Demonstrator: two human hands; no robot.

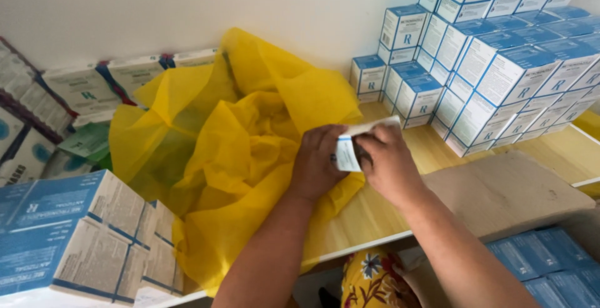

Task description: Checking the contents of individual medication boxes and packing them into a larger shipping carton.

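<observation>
Wooden shelf point(437, 152) against a white wall, with a big crumpled yellow bag point(237, 152) as the landmark in the middle. Right of the bag and behind it, a stepped stack of blue-and-white cartons point(500, 64) climbs the wall. Left of the bag, more cartons lean in loose rows, and a larger blue-and-white case point(69, 239) sits at the near-left edge. Both hands meet at the bag's right edge, gripping one small white-and-blue box point(347, 150) — left hand point(319, 164) pinches its lower end, fingers curled over bag fabric; right hand point(387, 161) closes over its top and right side. The box sits between the two hands, just above the shelf, touching the bag. A brown cardboard sheet point(506, 189) lies right of the hands. Risks, judged: the thin bag could slide off the shelf front since its lower fold overhangs; the grip looks light, so the box could slip; an elbow swing could nudge the stepped stack — it looks loosely stacked.
</observation>
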